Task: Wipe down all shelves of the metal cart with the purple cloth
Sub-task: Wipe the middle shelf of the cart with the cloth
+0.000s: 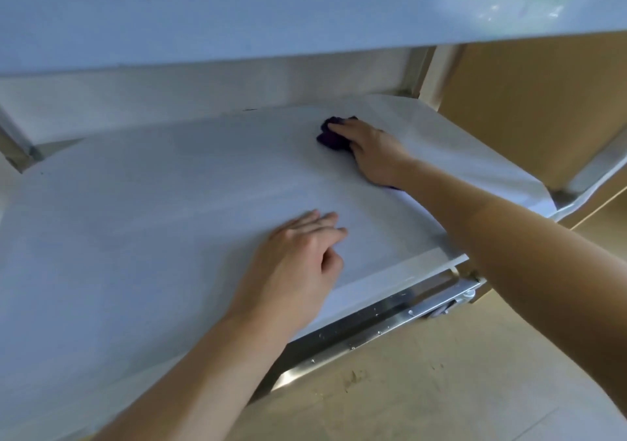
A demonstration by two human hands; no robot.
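Nearest the camera, the front rail point(390, 318) of the cart runs above the floor point(441, 389). Just behind it, the left hand point(298, 254) rests palm down on the shelf point(152, 220), fingers loosely extended and holding nothing. It appears to act as a brace. Load it lightly to steady the cart against each stroke, and lift it clear before the cloth reaches that patch.

Further back and to the right, the right hand point(373, 150) lies flat on the cloth point(330, 135). Its fingers are laid fairly straight across the cloth, pressing it to the shelf rather than pinching it. The cloth is bunched. Most of it sits under the palm and fingers, a dark fold shows past the fingertips, and a sliver shows at the heel of the hand.

The step in hand is judged to be wiping the rear right area of this shelf. Procedure:
- Apply even, flat pressure.
- Work in overlapping passes from rear to front.
- Spread the cloth wider, since a bunched wad covers only a narrow strip.
- Carry each stroke into the rear edge and corners.

Farthest off, the upper shelf point(237, 16) overhangs the work area; mind the wrist beneath it
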